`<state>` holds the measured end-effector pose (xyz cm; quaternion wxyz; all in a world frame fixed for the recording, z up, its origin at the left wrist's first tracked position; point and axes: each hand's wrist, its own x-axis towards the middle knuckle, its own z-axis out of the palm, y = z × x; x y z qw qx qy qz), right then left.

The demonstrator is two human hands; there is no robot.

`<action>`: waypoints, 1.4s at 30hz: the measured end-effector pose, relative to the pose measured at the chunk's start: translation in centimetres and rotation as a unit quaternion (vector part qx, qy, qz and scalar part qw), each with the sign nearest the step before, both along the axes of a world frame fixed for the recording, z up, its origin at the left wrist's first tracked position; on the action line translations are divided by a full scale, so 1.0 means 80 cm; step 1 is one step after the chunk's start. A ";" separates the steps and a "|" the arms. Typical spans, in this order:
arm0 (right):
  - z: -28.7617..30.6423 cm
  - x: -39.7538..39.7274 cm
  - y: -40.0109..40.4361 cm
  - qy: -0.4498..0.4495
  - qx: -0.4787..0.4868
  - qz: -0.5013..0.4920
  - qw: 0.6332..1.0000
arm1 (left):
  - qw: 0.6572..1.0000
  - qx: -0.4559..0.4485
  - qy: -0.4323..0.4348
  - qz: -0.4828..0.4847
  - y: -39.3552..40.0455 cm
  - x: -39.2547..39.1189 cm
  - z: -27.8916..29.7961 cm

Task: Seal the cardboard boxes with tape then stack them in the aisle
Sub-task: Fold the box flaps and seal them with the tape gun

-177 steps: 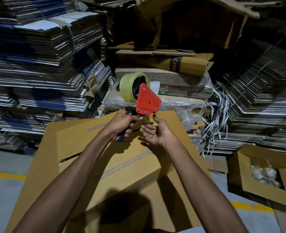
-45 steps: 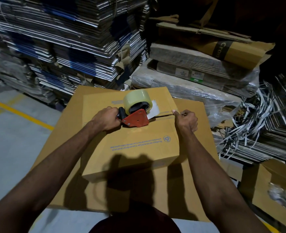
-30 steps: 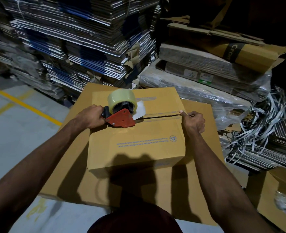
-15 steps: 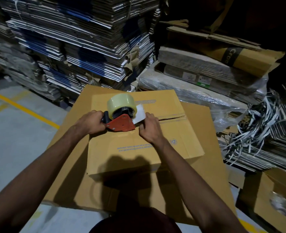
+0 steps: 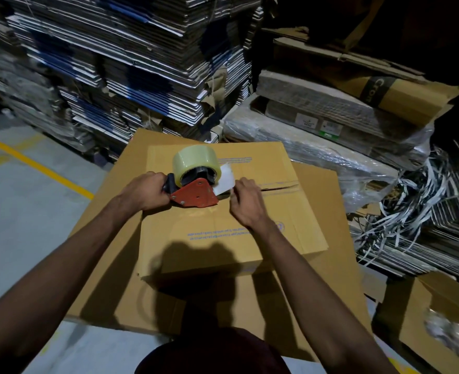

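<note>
A brown cardboard box [image 5: 223,236] with blue print lies on a larger flat box [image 5: 328,265]; its top flaps meet in a seam that still gapes at the right [image 5: 279,188]. On the seam sits a red tape dispenser [image 5: 194,197] carrying a clear tape roll [image 5: 194,161]. My left hand [image 5: 146,191] grips the dispenser's black handle. My right hand [image 5: 246,202] is on the box just right of the dispenser, its fingertips at the white tape tab [image 5: 224,180].
Tall stacks of flattened cartons [image 5: 120,63] rise behind. Plastic-wrapped board bundles [image 5: 317,147] and loose strapping [image 5: 401,211] lie at the right. An open box with wrapped items [image 5: 439,319] stands at lower right. Grey floor with a yellow line [image 5: 39,166] is at the left.
The dispenser came down onto the box and ran left along the seam. My right hand left the box's right edge and moved in to the tape tab beside the dispenser.
</note>
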<state>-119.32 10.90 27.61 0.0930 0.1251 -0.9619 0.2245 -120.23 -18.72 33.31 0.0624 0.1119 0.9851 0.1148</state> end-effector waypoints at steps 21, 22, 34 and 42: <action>0.001 0.021 -0.041 -0.047 -0.021 -0.035 0.998 | 1.000 -0.004 0.005 0.007 0.001 -0.006 -0.007; 0.001 0.021 -0.038 -0.049 -0.031 -0.042 0.997 | 1.000 -0.004 0.007 0.007 0.003 -0.004 -0.006; -0.024 0.022 -0.052 -0.041 0.062 -0.038 0.997 | 1.000 0.010 -0.017 -0.003 -0.001 0.002 0.003; -0.022 0.030 -0.058 -0.035 0.058 -0.066 0.996 | 0.999 0.004 0.007 -0.045 -0.007 -0.004 -0.002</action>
